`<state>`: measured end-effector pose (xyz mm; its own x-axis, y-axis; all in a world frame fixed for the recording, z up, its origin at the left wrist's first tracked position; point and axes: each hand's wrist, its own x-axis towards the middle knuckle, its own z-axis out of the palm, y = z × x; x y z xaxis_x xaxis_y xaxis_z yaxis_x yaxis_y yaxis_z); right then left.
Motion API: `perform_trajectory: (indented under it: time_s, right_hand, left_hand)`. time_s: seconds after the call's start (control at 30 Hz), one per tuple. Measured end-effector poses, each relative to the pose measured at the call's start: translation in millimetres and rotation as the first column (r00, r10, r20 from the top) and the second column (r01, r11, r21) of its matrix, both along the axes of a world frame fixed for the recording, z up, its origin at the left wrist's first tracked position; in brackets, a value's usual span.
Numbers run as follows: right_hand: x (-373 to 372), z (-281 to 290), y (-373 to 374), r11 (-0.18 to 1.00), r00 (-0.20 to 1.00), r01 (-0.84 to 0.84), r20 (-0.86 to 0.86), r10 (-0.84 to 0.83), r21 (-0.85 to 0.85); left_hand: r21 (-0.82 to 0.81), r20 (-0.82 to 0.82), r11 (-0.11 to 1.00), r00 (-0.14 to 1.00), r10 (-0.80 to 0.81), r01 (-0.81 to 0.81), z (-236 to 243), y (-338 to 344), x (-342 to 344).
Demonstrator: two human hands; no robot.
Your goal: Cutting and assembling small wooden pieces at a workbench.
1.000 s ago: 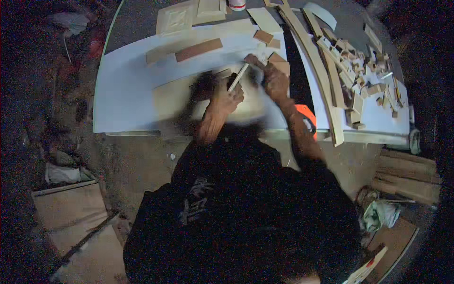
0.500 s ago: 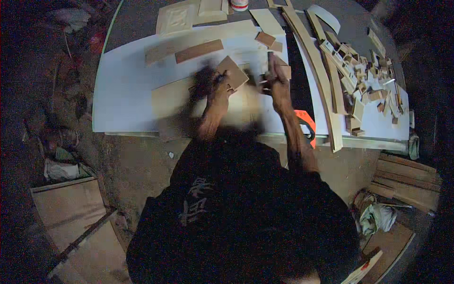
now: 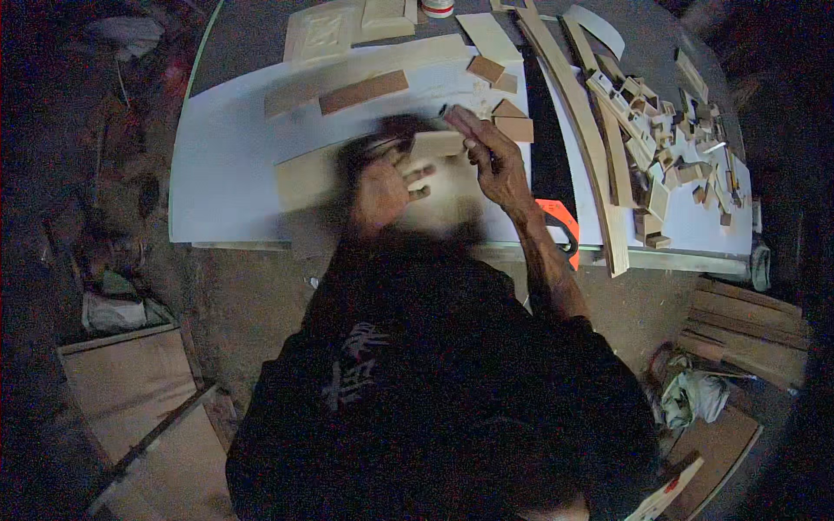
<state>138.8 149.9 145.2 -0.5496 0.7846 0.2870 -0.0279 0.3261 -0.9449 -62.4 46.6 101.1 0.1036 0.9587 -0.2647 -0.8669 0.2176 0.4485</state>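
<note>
Over the pale wooden board (image 3: 304,174) on the worktable, my left hand (image 3: 382,189) has its fingers apart, with nothing visible in them. Dark shadow hides part of that hand's far side. My right hand (image 3: 499,165), to the right and a little farther off, is closed around a small pinkish block-like piece (image 3: 460,120) with a dark end; its exact kind does not show. A light wood piece (image 3: 437,143) lies between the hands. Just beyond my right hand are small brown wood pieces (image 3: 514,130). A longer brown strip (image 3: 365,91) rests farther left.
Long wooden strips (image 3: 578,130) run along the right side, beside a heap of small wood offcuts (image 3: 665,148). An orange-and-black handled tool (image 3: 563,227) sits by the table's near edge. Carved panels (image 3: 321,35) and a white container (image 3: 438,9) stand at the back.
The square brown board has left my left hand, whose fingers are now spread lower down. My right hand has tilted its piece leftward, uncovering brown pieces behind it.
</note>
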Motion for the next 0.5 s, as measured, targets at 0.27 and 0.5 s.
perform_trajectory:
  time_s: [0.27,0.5]
  right_hand:
    - [-1,-7,-3,0.788,0.952,-0.059,0.273,-0.140,0.612]
    - [11,-17,-7,0.794,0.786,0.161,0.410,-0.463,0.587]
  left_hand:
    - [0.150,0.342,0.891,0.823,-0.454,0.429,-5,28,0]
    - [-0.347,-0.189,0.921,0.975,0.117,-0.178,6,31,39]
